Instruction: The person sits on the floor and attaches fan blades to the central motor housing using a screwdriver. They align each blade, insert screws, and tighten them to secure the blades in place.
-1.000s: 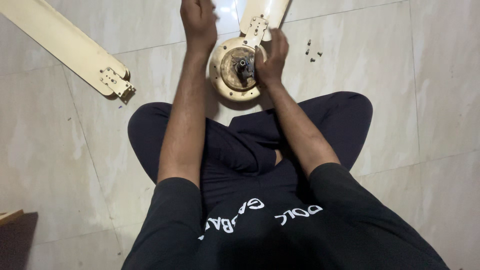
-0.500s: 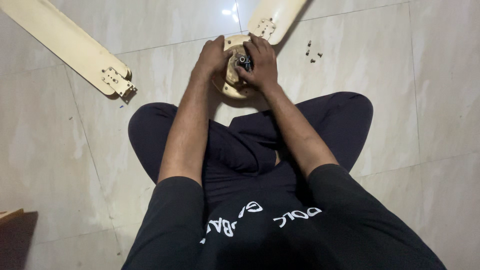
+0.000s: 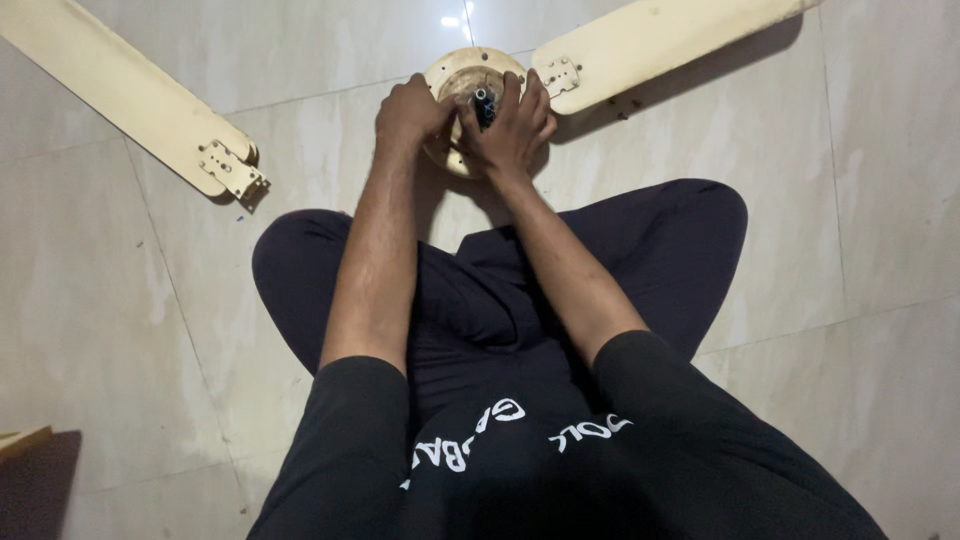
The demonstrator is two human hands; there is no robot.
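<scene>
A round cream ceiling fan motor (image 3: 462, 72) lies on the tiled floor in front of my crossed legs, its dark shaft (image 3: 484, 103) pointing up. My left hand (image 3: 408, 110) grips the motor's left rim. My right hand (image 3: 513, 127) holds the right side, fingers curled beside the shaft. One cream fan blade (image 3: 660, 38) is attached to the motor by a metal bracket (image 3: 561, 78) and reaches toward the upper right.
A second, loose cream blade (image 3: 120, 90) with its metal bracket (image 3: 232, 170) lies on the floor at upper left. Small dark screws (image 3: 622, 110) sit partly under the attached blade. A dark object with a wooden edge (image 3: 30, 470) is at the lower left corner.
Both hands came down onto the motor and turned it clockwise. The attached blade swung from pointing up to pointing right, now covering the screws. The motor sits a little farther from me.
</scene>
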